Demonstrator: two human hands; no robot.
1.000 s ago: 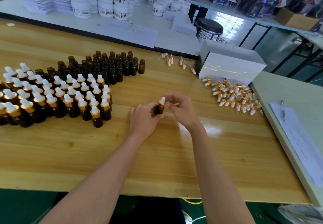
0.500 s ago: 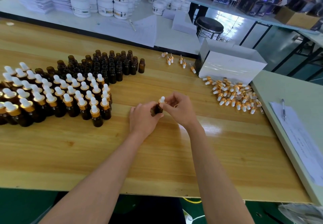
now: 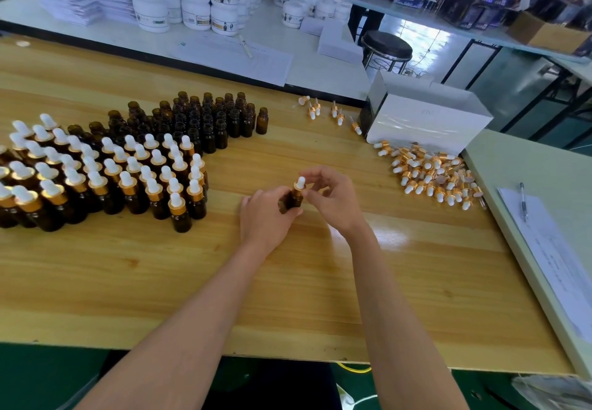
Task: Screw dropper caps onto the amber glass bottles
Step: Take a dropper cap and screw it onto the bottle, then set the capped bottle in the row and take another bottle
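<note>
- Right of capped bottles [image 3: 105, 182]: amber bottle [image 3: 293, 199] gripped in left hand [image 3: 267, 214], dropper cap [image 3: 300, 183] pinched by right hand [image 3: 333, 199]; mid-screw, likely.
- Behind capped bottles: uncapped bottles [image 3: 205, 118] left.
- Far right: loose caps [image 3: 429, 174] piled.

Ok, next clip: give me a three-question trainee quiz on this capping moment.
1. True or false: the left hand holds the amber bottle while the right hand works its dropper cap.
2. Where is the pile of loose caps? A) in front of the white box B) among the capped bottles C) on the stool
3. Fill in: the uncapped bottles stand ____ the capped ones, farther from the person.

Key: 1 true; 2 A; 3 behind
</note>
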